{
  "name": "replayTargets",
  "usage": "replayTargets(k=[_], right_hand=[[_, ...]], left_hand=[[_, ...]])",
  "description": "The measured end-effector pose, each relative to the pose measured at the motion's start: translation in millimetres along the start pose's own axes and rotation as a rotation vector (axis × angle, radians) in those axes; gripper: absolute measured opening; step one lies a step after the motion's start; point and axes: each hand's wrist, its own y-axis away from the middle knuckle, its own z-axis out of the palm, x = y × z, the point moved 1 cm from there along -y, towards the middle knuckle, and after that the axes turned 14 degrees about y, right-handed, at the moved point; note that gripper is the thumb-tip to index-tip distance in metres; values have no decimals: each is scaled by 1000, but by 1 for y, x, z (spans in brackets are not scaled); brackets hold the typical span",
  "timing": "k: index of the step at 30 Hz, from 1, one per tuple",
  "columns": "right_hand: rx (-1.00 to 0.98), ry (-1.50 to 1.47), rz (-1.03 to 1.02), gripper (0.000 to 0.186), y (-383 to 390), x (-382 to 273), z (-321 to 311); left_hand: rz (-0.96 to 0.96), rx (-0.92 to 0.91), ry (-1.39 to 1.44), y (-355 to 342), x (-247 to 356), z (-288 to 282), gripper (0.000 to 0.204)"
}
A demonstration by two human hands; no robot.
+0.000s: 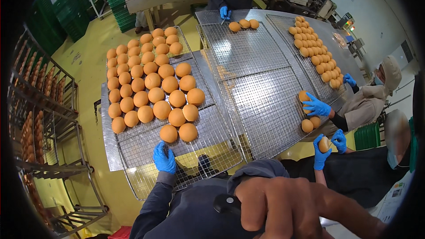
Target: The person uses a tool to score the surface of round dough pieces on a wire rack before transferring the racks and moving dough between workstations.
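With blue-gloved left hand [164, 159] bent-fingered just beside smooth, round buns [152, 81] spread across a wire-mesh rack [213, 139], left — and with bare right hand [285, 203] curled near; cannot tell either's grip.

smooth buns [152, 80] with a soft shine, near tray [221, 144] of thin, shiny wire, glossy metal table [237, 14] on the right, dull cloth sleeve [154, 197], green plastic crates [118, 1] far left, shiny yellow floor [88, 88]
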Motion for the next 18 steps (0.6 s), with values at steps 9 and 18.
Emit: replayTargets(k=[9,18], right_hand=[[147,370,-7,36,2,-7,6],[298,292,156,10,-4,-27,-4]], left_hand=[[12,14,24,3,2,-3,48],[-67,53,132,8,-41,7,45]])
